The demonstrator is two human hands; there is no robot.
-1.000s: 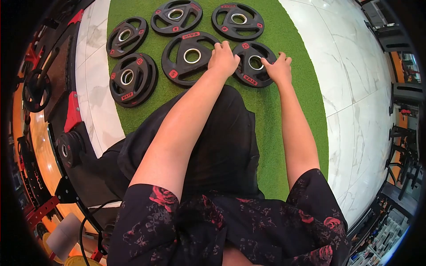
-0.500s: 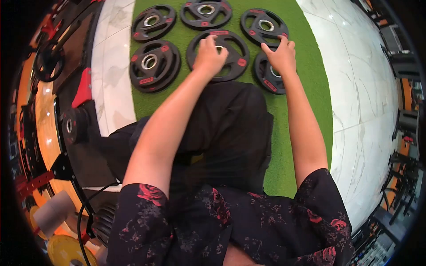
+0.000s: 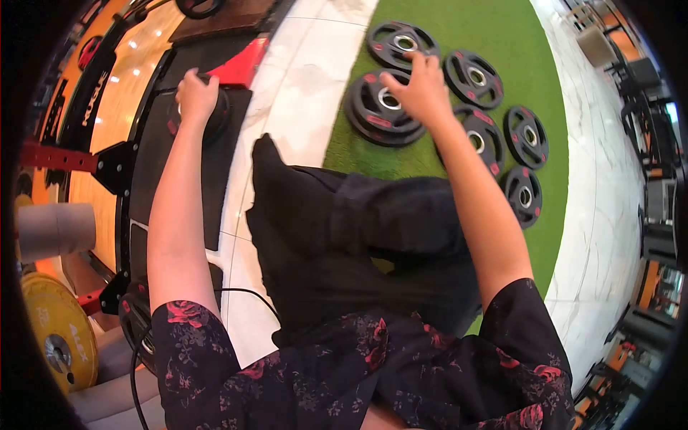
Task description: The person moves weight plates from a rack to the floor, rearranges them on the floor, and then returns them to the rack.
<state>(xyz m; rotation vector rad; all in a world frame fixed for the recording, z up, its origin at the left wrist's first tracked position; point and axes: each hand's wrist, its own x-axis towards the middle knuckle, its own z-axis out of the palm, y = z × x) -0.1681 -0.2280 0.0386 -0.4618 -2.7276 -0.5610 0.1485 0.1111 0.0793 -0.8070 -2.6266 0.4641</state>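
My left hand (image 3: 197,97) is at the far left, its fingers curled over the upper rim of a dark weight plate (image 3: 215,118) on a black mat. The hand and forearm hide part of that plate. My right hand (image 3: 426,89) is over the green turf with thumb and fingers apart, holding nothing. Just left of it is a stack of weight plates (image 3: 369,118) with a steel centre ring. Behind its fingers is another plate (image 3: 387,44). A larger plate (image 3: 491,147) is partly hidden by my right forearm.
More plates (image 3: 473,79) lie on the green turf (image 3: 552,129), with two smaller ones at its right. White marble tile (image 3: 308,79) runs along both sides. A red wedge-shaped part (image 3: 244,66) sits beside the mat. A rack, a yellow plate (image 3: 61,333) and a cable stand at the left.
My view has turned left. My left hand has moved from the large plate on the turf to the plate on the mat. My right hand has moved left, over the stacked plates.
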